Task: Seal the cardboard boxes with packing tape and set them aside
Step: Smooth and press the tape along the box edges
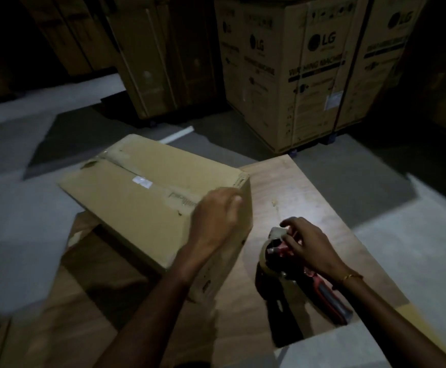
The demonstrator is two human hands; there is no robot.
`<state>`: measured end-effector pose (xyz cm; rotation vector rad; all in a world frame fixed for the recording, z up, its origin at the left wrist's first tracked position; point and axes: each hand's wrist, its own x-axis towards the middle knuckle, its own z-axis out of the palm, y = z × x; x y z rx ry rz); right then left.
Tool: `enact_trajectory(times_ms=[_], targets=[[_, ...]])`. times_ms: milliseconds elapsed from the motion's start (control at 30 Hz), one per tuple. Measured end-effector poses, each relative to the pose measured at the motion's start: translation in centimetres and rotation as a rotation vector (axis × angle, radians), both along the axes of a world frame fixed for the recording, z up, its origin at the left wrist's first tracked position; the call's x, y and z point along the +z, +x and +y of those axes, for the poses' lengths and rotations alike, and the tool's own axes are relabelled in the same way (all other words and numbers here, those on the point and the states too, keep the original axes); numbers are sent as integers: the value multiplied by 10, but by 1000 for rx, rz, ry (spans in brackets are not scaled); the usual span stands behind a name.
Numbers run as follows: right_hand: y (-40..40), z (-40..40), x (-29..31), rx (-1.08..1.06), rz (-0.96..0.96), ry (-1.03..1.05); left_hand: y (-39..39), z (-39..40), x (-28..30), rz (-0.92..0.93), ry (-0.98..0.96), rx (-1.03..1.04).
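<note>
Both hands busy: left hand [216, 219] on box [147, 197] edge (right hand [306, 245] grips dispenser [277, 264]).

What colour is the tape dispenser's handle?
Red with a dark grip panel, on the tape dispenser under the right hand, head view.

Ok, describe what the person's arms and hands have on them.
Both forearms are bare, with no sleeves showing and no gloves on either hand. The right hand has a thin gold-coloured bangle at the wrist. The left hand and its wrist carry nothing visible.
</note>
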<state>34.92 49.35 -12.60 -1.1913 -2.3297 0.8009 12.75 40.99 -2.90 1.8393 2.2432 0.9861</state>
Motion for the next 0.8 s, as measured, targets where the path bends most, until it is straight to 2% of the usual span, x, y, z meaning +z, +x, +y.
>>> enact_trajectory(times_ms=[33,100,167,233,367,667,733,800], targets=[[-13,-1,6,32,46,13,-12,-4,8,56,-30,111],[-35,-3,16,94,140,18,-29,-12,13,126,-231,283],[-54,-6,26,139,202,26,-32,-15,9,91,-458,310],[-68,-7,34,174,239,25,-28,-14,-6,157,-563,279],[-83,-6,39,245,273,89,-22,-15,-27,339,-506,330],[-111,-1,60,341,174,427,-60,-45,-22,323,-587,88],[-124,1,65,344,118,398,-72,-61,-22,315,-587,48],[-136,4,70,362,39,269,-81,-78,-25,311,-565,21]])
